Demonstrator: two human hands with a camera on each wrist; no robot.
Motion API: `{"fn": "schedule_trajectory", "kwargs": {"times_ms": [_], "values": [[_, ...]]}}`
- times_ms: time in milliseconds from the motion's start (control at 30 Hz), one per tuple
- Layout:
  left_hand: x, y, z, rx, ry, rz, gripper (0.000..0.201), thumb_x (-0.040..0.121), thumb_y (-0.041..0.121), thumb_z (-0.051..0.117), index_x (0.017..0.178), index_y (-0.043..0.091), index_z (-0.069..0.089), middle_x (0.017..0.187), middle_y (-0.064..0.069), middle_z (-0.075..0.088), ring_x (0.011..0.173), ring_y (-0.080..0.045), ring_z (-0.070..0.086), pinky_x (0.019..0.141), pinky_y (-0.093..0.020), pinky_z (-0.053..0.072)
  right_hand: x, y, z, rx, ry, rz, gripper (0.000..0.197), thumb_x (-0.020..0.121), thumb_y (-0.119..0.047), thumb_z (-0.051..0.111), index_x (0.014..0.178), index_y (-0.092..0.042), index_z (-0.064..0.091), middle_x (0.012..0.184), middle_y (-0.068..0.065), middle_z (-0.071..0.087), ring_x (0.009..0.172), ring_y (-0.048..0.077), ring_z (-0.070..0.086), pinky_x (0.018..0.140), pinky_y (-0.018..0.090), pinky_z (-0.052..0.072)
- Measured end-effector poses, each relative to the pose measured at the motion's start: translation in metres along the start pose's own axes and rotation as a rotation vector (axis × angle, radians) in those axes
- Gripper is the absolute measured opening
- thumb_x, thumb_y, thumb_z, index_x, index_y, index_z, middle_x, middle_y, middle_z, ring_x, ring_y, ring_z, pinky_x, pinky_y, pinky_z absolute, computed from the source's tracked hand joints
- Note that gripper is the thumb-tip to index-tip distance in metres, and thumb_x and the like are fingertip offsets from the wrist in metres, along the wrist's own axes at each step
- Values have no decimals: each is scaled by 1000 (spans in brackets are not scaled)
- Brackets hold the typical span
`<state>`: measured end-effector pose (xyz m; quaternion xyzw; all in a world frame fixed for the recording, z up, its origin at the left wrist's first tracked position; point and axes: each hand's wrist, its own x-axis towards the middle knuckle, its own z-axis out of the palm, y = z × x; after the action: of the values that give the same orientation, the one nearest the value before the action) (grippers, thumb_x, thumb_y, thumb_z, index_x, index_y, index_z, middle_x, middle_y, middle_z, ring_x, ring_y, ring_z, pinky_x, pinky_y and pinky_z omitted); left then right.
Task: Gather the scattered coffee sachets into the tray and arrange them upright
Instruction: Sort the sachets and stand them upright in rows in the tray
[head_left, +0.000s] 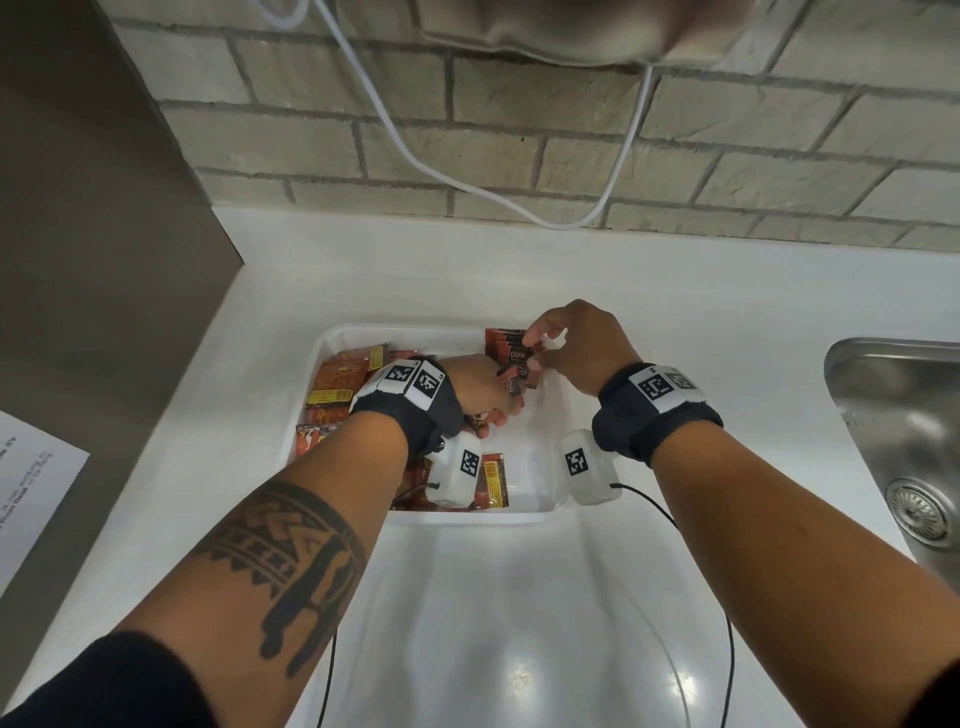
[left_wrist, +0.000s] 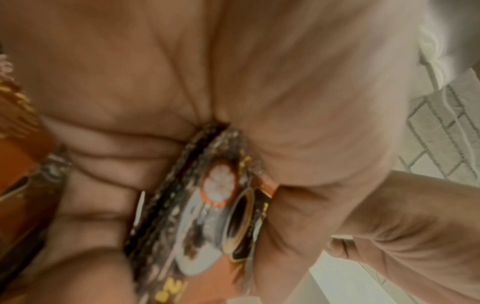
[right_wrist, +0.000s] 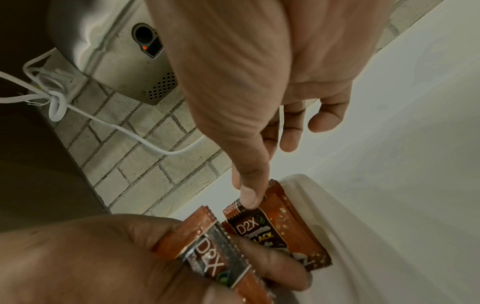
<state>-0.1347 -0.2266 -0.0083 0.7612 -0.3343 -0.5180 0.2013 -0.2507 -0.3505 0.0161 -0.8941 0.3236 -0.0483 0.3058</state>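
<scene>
Head view: a white tray (head_left: 322, 353) is seen on a white counter (head_left: 675, 291), with a steel sink (head_left: 893, 415) at the right and a brick wall (head_left: 519, 156) behind. Loose sachets (head_left: 337, 387) are piled flat along the tray's left side, and more are seen near its front edge. A row of upright sachets (head_left: 506, 345) is stood against the far right corner of the tray. The left hand (head_left: 480, 389) is curled round a small bundle of sachets (head_left: 511, 384), held just beside the upright row. On the left wrist view, the bundle (left_wrist: 207, 205) is shown clamped between thumb and fingers, though blurred. The right hand (head_left: 571, 343) is held over the row; on the right wrist view its thumb tip (right_wrist: 248, 195) is pressed on the top edge of the nearest upright sachet (right_wrist: 280, 222), with the other fingers loosely bent behind it. A white cable (head_left: 415, 156) is hung across the wall.
</scene>
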Motion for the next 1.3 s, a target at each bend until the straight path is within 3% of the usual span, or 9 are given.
{"fn": "schedule_trajectory", "kwargs": {"times_ms": [167, 400, 533, 633, 800, 967, 1067, 1167, 1300], "values": [[2, 1, 2, 9, 11, 0, 32, 94, 19, 66, 115, -6, 65, 82, -8, 67, 57, -19, 60, 47, -22, 49, 3, -2, 4, -6, 28, 2, 11, 89, -15, 69, 95, -23, 74, 106, 0, 56, 95, 14, 54, 80, 22, 37], [0, 1, 5, -8, 14, -11, 25, 94, 19, 66, 107, -2, 66, 79, -7, 66, 54, -18, 58, 42, -19, 47, 3, -4, 9, -5, 35, -21, 13, 91, -13, 66, 95, -22, 74, 105, 1, 57, 91, 12, 52, 78, 22, 36], [-3, 1, 6, -34, 18, -14, 22, 94, 17, 66, 108, 0, 65, 80, -8, 65, 54, -17, 57, 41, -18, 46, 1, -4, 6, 1, 43, -35, 14, 91, -12, 65, 96, -20, 76, 98, -4, 55, 89, 11, 52, 65, 15, 36], [-6, 2, 5, -43, 17, -10, 20, 94, 18, 67, 107, 2, 65, 80, -7, 66, 54, -16, 58, 41, -18, 46, 0, -3, 4, 20, 57, -39, 13, 89, -14, 68, 95, -22, 75, 98, -4, 55, 89, 11, 53, 65, 13, 36], [-14, 2, 1, -191, -5, 11, 23, 94, 7, 64, 115, -3, 64, 77, -9, 62, 57, -17, 58, 44, -22, 51, -9, 1, -4, 59, 100, -57, 6, 89, -24, 70, 93, -27, 74, 95, -9, 59, 78, -1, 51, 66, 10, 34], [-27, -3, -11, -549, -87, 151, 25, 90, -2, 66, 114, 1, 63, 99, -16, 67, 84, -24, 68, 69, -30, 62, -21, -3, -8, 226, -117, -18, 7, 84, -32, 78, 88, -29, 74, 85, -11, 72, 74, 0, 63, 68, 18, 43], [-33, -4, -10, -544, -120, 261, 28, 89, -1, 67, 116, 6, 64, 103, -11, 70, 90, -21, 69, 69, -27, 60, -19, -4, -11, 296, -89, -23, 6, 83, -22, 80, 85, -24, 75, 78, -6, 73, 68, 3, 63, 67, 21, 48], [-37, -4, -8, -621, -87, 349, 24, 92, -2, 63, 113, 11, 64, 107, -10, 70, 95, -21, 69, 75, -28, 60, -18, -6, -17, 361, -57, -21, 7, 83, -22, 81, 85, -20, 75, 83, 2, 74, 73, 10, 65, 72, 26, 53], [-41, -5, -9, -723, -66, 437, 29, 94, 3, 59, 123, 8, 61, 118, -16, 67, 107, -27, 66, 86, -34, 60, -21, -8, -22, 446, -47, -16, 9, 85, -20, 79, 82, -15, 72, 78, 1, 72, 64, 2, 62, 63, 14, 48]]}}
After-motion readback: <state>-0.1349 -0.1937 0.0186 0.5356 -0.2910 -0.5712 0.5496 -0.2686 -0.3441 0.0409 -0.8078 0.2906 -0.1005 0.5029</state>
